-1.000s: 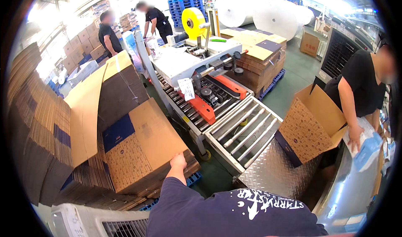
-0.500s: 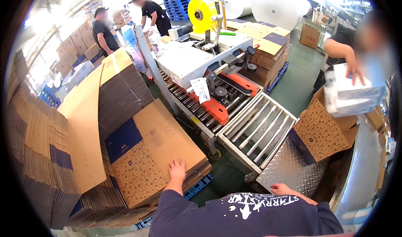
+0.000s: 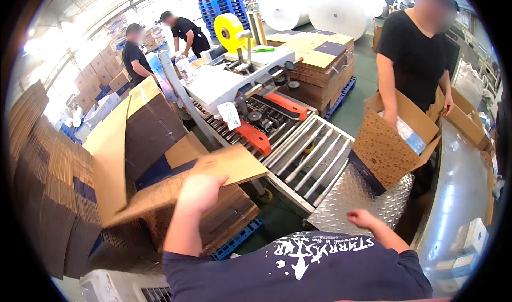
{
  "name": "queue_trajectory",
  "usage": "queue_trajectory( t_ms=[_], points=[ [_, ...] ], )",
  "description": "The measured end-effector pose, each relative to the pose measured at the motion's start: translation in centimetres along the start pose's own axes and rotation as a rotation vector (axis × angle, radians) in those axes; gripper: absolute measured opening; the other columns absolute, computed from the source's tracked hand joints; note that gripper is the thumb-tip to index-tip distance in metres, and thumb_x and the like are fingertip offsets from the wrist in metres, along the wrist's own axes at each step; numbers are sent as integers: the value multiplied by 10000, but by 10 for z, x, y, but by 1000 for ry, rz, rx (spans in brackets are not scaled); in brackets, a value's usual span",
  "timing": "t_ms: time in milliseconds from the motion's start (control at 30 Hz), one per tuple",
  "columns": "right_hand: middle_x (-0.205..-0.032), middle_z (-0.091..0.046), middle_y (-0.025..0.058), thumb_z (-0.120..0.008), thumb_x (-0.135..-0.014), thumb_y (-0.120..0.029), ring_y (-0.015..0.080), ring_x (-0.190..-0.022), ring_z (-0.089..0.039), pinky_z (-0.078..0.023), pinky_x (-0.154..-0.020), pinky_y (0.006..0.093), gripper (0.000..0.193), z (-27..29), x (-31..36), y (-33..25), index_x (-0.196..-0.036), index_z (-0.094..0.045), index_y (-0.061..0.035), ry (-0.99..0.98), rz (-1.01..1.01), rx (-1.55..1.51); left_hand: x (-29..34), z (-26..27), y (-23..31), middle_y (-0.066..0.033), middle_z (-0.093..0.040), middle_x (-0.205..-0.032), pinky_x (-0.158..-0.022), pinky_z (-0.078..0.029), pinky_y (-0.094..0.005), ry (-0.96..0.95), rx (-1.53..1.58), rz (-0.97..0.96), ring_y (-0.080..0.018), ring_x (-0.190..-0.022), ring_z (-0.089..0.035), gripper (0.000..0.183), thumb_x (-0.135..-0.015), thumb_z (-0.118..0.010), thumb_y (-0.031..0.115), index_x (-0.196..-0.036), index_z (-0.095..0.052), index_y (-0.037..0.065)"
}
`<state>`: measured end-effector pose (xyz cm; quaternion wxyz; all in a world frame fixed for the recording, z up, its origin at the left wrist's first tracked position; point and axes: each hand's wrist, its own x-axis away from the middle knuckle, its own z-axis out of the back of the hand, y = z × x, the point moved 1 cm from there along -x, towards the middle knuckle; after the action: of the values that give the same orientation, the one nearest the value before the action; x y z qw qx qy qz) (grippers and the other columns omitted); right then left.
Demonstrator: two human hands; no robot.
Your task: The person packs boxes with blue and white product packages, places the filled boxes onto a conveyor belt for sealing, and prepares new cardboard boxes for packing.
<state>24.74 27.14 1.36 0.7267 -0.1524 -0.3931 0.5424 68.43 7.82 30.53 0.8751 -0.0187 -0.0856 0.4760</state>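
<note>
My left hand (image 3: 198,194) is closed on the near edge of a flat folded carton (image 3: 242,162), brown with a patterned half. It is raised and tilted above a stack of flat cartons (image 3: 229,219), its left end reaching a leaning cardboard sheet (image 3: 109,163). Over the diamond-plate metal surface (image 3: 346,195) hovers my right hand (image 3: 362,219), fingers curled, with nothing visible in them. Beyond it an open patterned carton (image 3: 386,147) stands tilted on the plate's far right. A co-worker's hand (image 3: 391,119) reaches inside, beside a white-and-blue package (image 3: 409,137).
A roller conveyor (image 3: 314,158) leads from the plate to a taping machine (image 3: 240,78) with a yellow tape roll (image 3: 228,33). Tall carton stacks (image 3: 58,195) crowd the left. A metal table (image 3: 453,179) lies right; a blue pallet (image 3: 237,240) sits under the near stack.
My left hand has gone from resting flat on the stack to gripping and lifting the top carton. At right, the co-worker has lowered the white package into the open carton.
</note>
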Motion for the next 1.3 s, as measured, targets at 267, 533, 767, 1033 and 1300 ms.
queue_trajectory(
  t_ms=[267, 533, 767, 1033, 1300],
  points=[
    [-1205, -550, 97, -520, -927, -227, 164, -1113, -504, -390, -966, 314, 413, 182, 102, -102, -1273, -484, -5, 35, 649, -521, 12, 119, 240, -135, -605, -667, -617, -491, -436, -72, -117, -1022, -350, -701, -616, 124, -733, -551, 108, -836, -602, 61],
    [-1436, -324, 136, -585, -858, -423, 215, -1310, -335, -243, -1086, 356, 794, 125, 152, -72, -1434, -223, -15, -370, 636, -1136, -54, 88, 387, -141, -657, -902, -756, -486, -423, -220, 467, -1414, -327, -882, -620, 343, -708, -708, 232, -989, -639, 46],
    [-1480, -249, 129, -741, -702, -362, 221, -1357, -259, -193, -1109, 351, 1033, 164, 204, -80, -1454, -128, -6, -8, 494, -1167, -218, 21, 331, -237, -177, -1462, -1095, -211, -444, 512, 761, -291, -376, -1368, -158, 805, -720, -731, 398, -1355, -375, 56],
    [-1279, -505, 122, -832, -545, -261, 232, -1117, -526, -431, -936, 357, 926, 196, 204, -9, -1328, -412, 0, 219, 288, -956, -251, -10, 349, -373, 30, -1445, -1118, -132, -417, 246, 1351, -553, -413, -1392, 5, 856, -722, -690, 227, -1427, -233, 60],
    [-1057, -625, 84, -720, -607, -50, 172, -922, -599, -479, -831, 309, 625, 227, 173, -26, -1199, -531, 17, 529, 182, -807, -277, 20, 284, -436, -48, -1400, -1113, -169, -392, -12, 1074, -715, -422, -1385, -60, 818, -678, -615, 98, -1411, -255, 41]
  ],
)
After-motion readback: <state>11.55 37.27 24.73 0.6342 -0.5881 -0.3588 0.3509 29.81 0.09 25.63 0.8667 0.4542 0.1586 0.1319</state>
